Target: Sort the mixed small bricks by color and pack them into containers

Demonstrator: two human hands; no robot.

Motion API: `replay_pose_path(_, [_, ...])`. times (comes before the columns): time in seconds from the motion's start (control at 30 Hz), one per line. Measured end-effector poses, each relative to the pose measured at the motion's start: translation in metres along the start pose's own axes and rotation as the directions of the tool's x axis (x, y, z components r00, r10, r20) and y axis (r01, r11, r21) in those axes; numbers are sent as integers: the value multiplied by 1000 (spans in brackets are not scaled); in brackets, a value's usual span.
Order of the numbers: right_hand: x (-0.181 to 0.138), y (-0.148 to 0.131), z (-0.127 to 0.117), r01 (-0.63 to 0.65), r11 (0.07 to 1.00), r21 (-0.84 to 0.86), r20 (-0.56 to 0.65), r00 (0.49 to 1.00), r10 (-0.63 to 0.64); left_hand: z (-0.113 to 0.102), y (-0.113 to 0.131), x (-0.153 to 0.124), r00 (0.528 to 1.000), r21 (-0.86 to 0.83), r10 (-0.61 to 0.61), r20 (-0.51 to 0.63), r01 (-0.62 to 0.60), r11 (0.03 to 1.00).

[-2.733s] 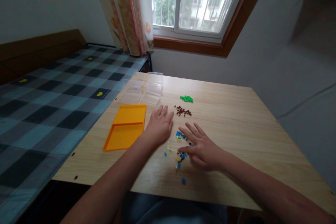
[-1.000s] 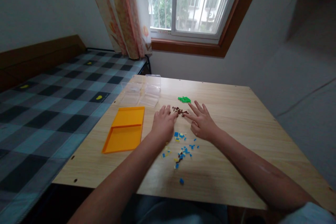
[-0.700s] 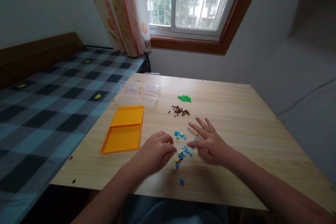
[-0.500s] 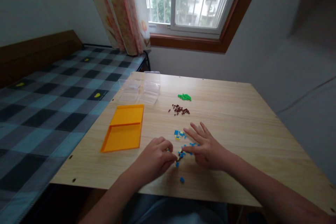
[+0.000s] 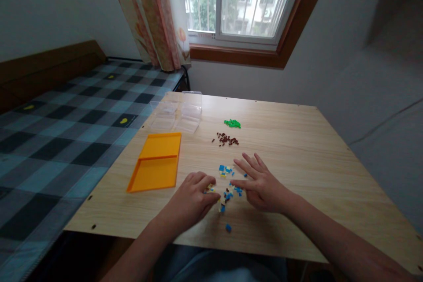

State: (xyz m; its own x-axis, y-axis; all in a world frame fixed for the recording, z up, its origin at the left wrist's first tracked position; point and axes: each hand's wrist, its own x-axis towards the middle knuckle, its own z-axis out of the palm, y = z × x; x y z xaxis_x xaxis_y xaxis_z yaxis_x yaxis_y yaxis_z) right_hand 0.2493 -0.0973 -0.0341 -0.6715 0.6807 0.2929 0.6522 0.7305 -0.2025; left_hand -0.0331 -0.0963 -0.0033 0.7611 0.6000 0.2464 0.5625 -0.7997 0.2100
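A scatter of tiny blue and yellow pieces lies on the wooden table between my hands. My left hand rests at the scatter's left edge with fingers curled, fingertips touching some pieces; whether it holds one is hidden. My right hand lies at the scatter's right edge with fingers spread, the index fingertip touching the pieces. One blue piece sits alone nearer the front edge. Farther back are a small pile of brown pieces and a small pile of green pieces.
An orange two-compartment tray lies left of my hands. A clear plastic box sits at the table's far left corner. A bed with a checked cover adjoins the table's left side. A window and curtain are behind.
Both hands drew back from the brown pile to the blue and yellow scatter. The left hand's fingers curled in at the pieces; the right hand stayed spread.
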Motion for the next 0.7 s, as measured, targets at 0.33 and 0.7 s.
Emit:
replay_pose_path(0.33, [-4,1,-3,5,1000,-15,-22,1000,-5,10,-2,3,1000,26,4,-16,-3,1000])
replay_pose_path(0.7, [4,-14,4,77,997,-32,-61,995,-79,14,-5,3,999,21,-16,-51,17,1000])
